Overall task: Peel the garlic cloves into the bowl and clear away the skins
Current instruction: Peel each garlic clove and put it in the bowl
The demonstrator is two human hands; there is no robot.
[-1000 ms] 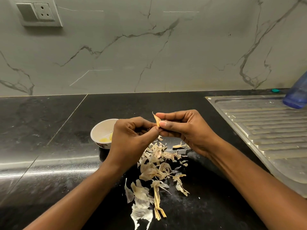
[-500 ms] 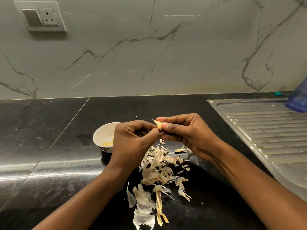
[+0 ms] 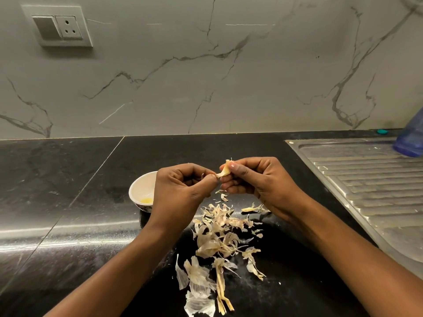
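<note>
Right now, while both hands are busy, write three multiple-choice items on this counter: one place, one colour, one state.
1. The bowl stands: A on a shelf; B on the black counter beside the left hand; C on a plate.
2. The bottle on the drainboard is: A blue; B red; C green.
3. The right hand: A lies flat; B grips a knife; C pinches a garlic clove.
Key: 1 B, its rim shows just left of that hand. 2 A, blue at the frame's right edge. 3 C, fingers curl round the clove above the skins.
</note>
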